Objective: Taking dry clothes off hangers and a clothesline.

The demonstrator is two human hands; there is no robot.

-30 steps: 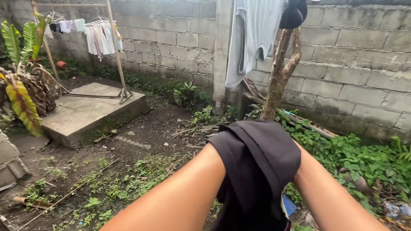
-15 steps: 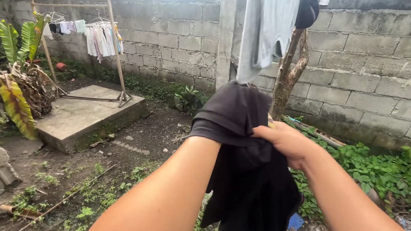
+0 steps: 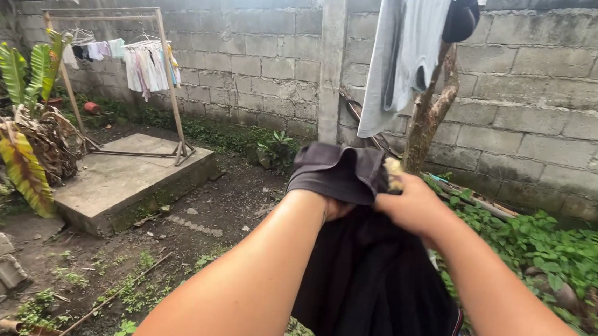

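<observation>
A grey concrete-block wall (image 3: pixel 542 108) runs across the back of an outdoor yard and serves as the reference for everything here. In front of the wall, toward the left, a low concrete slab (image 3: pixel 126 177) sits on bare dirt, and on the slab stands a metal drying rack (image 3: pixel 109 70) hung with small pale clothes. Left of the slab, farther from the wall, grows a banana plant (image 3: pixel 25 121) with broad yellow-green leaves. Along the wall's foot on the right spreads a patch of green ground plants (image 3: pixel 553 249). Close against the wall near its middle rises a bare crooked tree trunk (image 3: pixel 429 114), and beside it, high against the wall, hangs a light grey shirt (image 3: pixel 405 49) with a dark item above the trunk. Nearest the viewer, well out from the wall, two bare forearms reach forward holding a black garment (image 3: pixel 368 285) in the air; most of it hangs down between the arms. The left hand (image 3: pixel 335 205) is largely covered by the garment's folded upper edge, so its fingers cannot be made out. The right hand (image 3: pixel 412 204) is closed, pinching that same upper edge of the cloth, with a small yellowish object (image 3: pixel 393 171), too blurred to identify, showing at its fingertips.
</observation>
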